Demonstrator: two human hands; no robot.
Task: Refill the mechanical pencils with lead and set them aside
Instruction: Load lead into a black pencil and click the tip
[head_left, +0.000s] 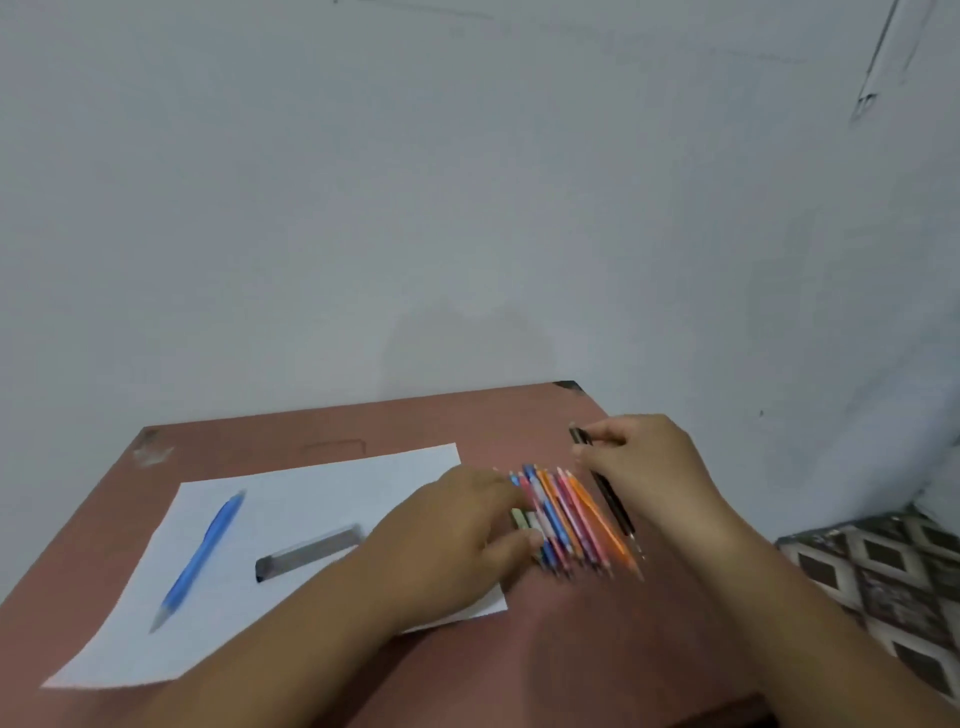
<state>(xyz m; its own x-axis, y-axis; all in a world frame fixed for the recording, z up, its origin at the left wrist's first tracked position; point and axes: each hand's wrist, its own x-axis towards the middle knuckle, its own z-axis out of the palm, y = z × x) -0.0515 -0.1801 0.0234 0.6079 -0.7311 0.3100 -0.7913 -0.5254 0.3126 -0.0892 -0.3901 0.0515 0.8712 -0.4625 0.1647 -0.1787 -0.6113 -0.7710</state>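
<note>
Several coloured mechanical pencils (576, 519) lie side by side in a row on the brown table (571, 649). My left hand (457, 540) rests on the left end of that row, its fingers touching the pencils. A black pencil (615, 506) lies along the right side of the row. My right hand (649, 457) pinches its far end. A blue mechanical pencil (200, 558) lies alone on a white sheet of paper (311, 483). A grey lead case (309, 552) sits on the paper near its middle.
The table stands against a pale wall (467, 208). Its right edge runs beside a patterned floor (893, 571) at the lower right. The frame is blurred by motion.
</note>
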